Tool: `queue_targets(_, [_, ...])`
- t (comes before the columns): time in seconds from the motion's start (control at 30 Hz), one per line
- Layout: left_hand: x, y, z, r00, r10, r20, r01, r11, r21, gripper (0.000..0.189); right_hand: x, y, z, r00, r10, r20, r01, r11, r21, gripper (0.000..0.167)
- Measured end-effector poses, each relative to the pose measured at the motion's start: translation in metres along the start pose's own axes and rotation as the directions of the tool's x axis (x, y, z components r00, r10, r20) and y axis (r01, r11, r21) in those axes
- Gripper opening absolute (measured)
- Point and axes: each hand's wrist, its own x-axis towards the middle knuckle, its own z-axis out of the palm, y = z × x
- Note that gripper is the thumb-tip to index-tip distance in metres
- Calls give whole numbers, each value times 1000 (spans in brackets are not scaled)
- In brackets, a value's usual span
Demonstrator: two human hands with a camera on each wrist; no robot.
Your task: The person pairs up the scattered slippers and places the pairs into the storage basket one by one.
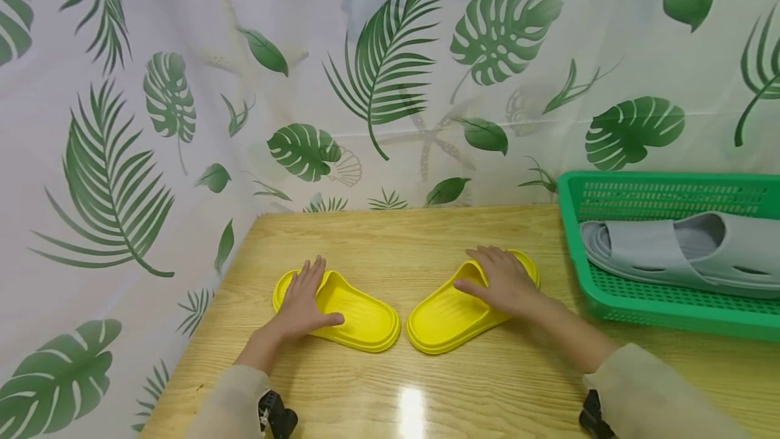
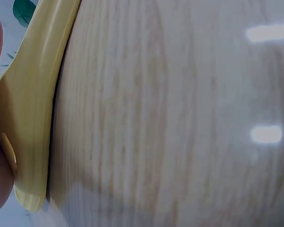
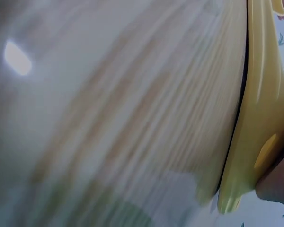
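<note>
Two yellow slippers lie on the wooden table, their heel ends close together and their toes pointing outward. Over the strap of the left slipper (image 1: 368,322) rests my left hand (image 1: 305,300), fingers extended and thumb spread above the footbed. My right hand (image 1: 502,282) lies across the strap of the right slipper (image 1: 440,322) with its thumb reaching over the opening. The left wrist view catches the side of the left slipper (image 2: 35,104), with part of the hand against it. In the right wrist view, the right slipper (image 3: 262,94) stands sole-down along the tabletop.
A green plastic basket (image 1: 682,324) sits on the table (image 1: 396,236) at the right, with grey slippers (image 1: 646,242) inside. A leaf-printed sheet (image 1: 378,87) hangs behind the table and along its left side.
</note>
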Motion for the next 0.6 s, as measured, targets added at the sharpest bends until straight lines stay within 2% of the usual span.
queue_targets(0.13, [0,-8,-5,995,82,52,-83,996,23,135,0,13,0,994,-102,39,102,995,-3,84])
queue_targets(0.23, [-1,-12,-8,990,127,69,-130,990,51,143,0,22,-1,983,-170,71,169,986,13,93])
queue_targets(0.47, [1,-17,-12,976,198,95,-206,974,90,144,-1,34,-3,956,-267,122,267,964,17,122])
queue_targets(0.6, [2,-22,-11,967,241,82,-250,959,134,142,-1,38,-3,942,-322,96,325,946,-12,130])
